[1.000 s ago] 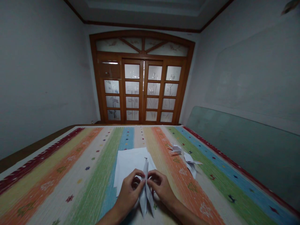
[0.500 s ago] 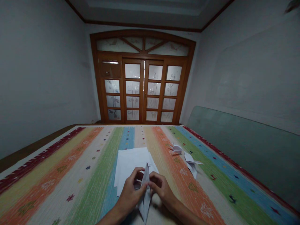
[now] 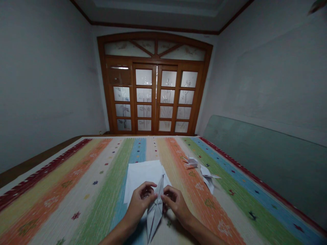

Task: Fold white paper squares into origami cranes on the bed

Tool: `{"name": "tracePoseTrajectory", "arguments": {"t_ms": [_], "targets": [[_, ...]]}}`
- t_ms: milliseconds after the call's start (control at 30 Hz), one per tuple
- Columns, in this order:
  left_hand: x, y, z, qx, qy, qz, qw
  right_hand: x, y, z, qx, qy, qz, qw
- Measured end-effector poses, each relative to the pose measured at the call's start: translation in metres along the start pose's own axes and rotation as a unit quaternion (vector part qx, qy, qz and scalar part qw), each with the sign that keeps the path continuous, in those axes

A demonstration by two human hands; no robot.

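Rainbow-striped rug (image 3: 55,214) is stretching toward glazed wooden doors (image 3: 154,98). Near its front edge, the left hand (image 3: 139,206) and right hand (image 3: 176,206) are pinching a folded white paper figure (image 3: 154,214) over white paper sheets (image 3: 141,175), while a paper crane (image 3: 191,161) and a second paper crane (image 3: 208,178) are lying toward the right edge.

Wooden glazed double doors (image 3: 155,98), grey walls (image 3: 43,75)
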State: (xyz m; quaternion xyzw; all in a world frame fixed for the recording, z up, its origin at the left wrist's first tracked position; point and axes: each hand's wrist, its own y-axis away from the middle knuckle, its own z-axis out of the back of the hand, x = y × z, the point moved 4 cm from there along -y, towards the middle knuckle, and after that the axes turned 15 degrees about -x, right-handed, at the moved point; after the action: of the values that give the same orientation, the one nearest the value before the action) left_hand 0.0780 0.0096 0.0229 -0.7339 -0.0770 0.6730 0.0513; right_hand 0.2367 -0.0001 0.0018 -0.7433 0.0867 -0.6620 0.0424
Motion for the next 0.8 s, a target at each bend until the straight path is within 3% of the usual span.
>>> {"name": "tracePoseTrajectory", "arguments": {"t_ms": [233, 500, 800], "targets": [[0.0058, -0.0027, -0.0021, 0.006, -0.002, 0.017, 1.000, 0.0024, 0.0004, 0.0000, -0.015, 0.000, 0.014, 1.000], [0.0052, 0.0015, -0.0063, 0.045, 0.037, 0.055, 0.997, 0.0023, 0.0001, 0.0003, 0.016, 0.003, 0.027, 0.999], [0.0038, -0.0023, -0.0071, 0.043, 0.019, 0.039, 0.998, 0.0029, 0.0032, -0.0049, 0.058, 0.012, 0.002, 0.998]]}}
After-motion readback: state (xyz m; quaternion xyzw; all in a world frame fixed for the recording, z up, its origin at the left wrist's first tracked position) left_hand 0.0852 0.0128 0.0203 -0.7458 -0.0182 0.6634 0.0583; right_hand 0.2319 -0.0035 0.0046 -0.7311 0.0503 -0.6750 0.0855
